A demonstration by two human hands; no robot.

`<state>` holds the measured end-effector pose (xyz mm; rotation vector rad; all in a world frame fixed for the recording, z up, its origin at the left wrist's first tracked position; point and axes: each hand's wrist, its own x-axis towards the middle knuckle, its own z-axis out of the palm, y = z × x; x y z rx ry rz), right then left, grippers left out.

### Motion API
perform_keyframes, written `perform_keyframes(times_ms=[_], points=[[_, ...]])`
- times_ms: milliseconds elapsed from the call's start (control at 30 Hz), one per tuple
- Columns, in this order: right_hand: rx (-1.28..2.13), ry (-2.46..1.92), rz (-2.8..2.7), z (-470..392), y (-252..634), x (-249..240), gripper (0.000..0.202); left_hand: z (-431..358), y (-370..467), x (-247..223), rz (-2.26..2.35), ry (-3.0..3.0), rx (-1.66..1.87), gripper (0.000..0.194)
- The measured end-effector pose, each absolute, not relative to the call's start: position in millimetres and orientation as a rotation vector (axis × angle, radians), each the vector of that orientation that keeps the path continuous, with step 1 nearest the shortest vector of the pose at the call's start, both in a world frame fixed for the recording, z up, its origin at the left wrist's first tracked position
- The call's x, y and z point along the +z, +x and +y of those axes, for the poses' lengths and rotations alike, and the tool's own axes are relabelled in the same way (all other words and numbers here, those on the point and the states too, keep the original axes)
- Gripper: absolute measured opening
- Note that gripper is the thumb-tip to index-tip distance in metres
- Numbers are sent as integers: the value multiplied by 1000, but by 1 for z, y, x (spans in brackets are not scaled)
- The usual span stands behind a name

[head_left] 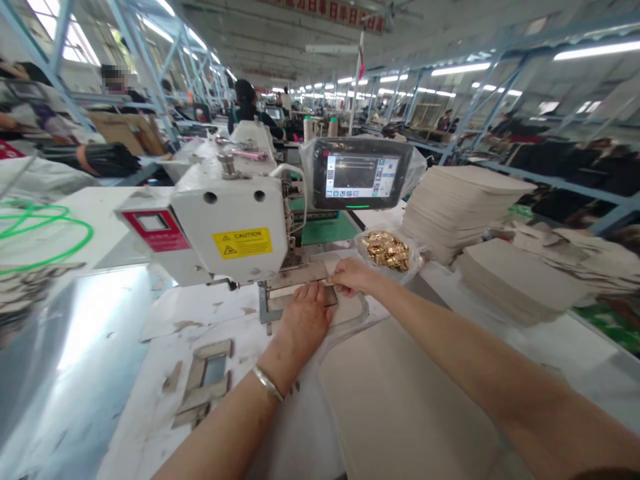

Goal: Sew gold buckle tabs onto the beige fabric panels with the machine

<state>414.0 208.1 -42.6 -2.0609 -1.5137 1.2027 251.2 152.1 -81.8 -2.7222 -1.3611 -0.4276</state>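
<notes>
Beneath the head of a white sewing machine lies a metal clamp frame over a light beige panel with rounded corners. My left hand rests flat on the frame and panel, palm down, fingers stretched forward. My right hand is just beyond it on the right, fingers pinched together at the frame's right end; whatever is between the fingertips is too small to make out. Right behind my right hand stands a clear bowl of gold metal pieces.
A lit control screen stands behind the bowl. Stacks of beige panels are on the right, and a large beige sheet lies in front. A taped square frame sits front left, green tubing farther left. A person sits beyond.
</notes>
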Motion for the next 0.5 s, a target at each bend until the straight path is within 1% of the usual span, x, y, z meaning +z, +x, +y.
perform_keyframes(times_ms=[200,333,500], points=[[1206,-1994,-1522,203,416,-42,23,137,197,-75,-1511,-2535,-427,40],[1248,-1963,-1503,200,416,-37,23,137,195,-80,-1495,-2499,-419,37],[1353,-1988,-1503,205,417,-34,22,141,200,-85,-1487,-2518,-428,40]])
